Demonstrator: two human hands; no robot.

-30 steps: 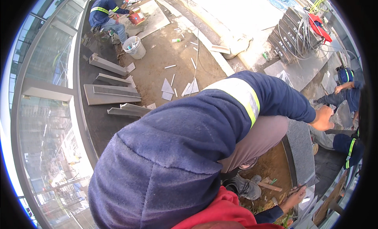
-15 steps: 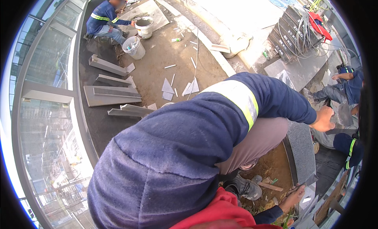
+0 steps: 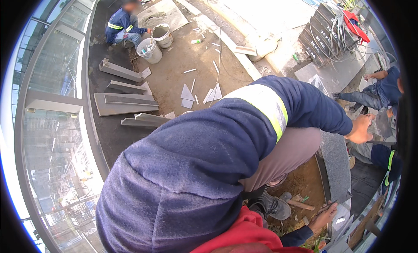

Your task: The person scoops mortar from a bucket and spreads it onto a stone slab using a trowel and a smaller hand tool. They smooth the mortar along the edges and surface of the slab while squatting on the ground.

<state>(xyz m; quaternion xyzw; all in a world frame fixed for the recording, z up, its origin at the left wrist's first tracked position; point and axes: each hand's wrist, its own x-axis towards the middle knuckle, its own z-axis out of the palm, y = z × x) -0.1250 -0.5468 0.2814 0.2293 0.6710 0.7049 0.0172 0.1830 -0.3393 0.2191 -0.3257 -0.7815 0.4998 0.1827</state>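
Note:
My left arm in a navy sleeve with a reflective band stretches to the right. At its end my left hand (image 3: 360,129) has its fingers curled in, beyond the far end of a speckled grey stone slab (image 3: 336,166); whatever lies in them is hidden. My right hand (image 3: 324,217) is lower right, closed around a thin, dark, flat tool (image 3: 329,206) beside the slab's near end. The tool's exact kind does not show. Between my shoe (image 3: 278,208) and the slab, a wooden handle (image 3: 301,205) lies on brown soil.
Grey stone pieces (image 3: 126,105) lie along the glass wall at left. A co-worker (image 3: 119,26) crouches by two white buckets (image 3: 149,52) at far left. Other workers (image 3: 387,92) are close by at right. Stacked dark weights (image 3: 324,35) with cables stand at far right.
My left hand has turned slightly, and the dark tool parts seen around it earlier no longer show clearly. The worker at right has shifted position. My right hand stays almost in place.

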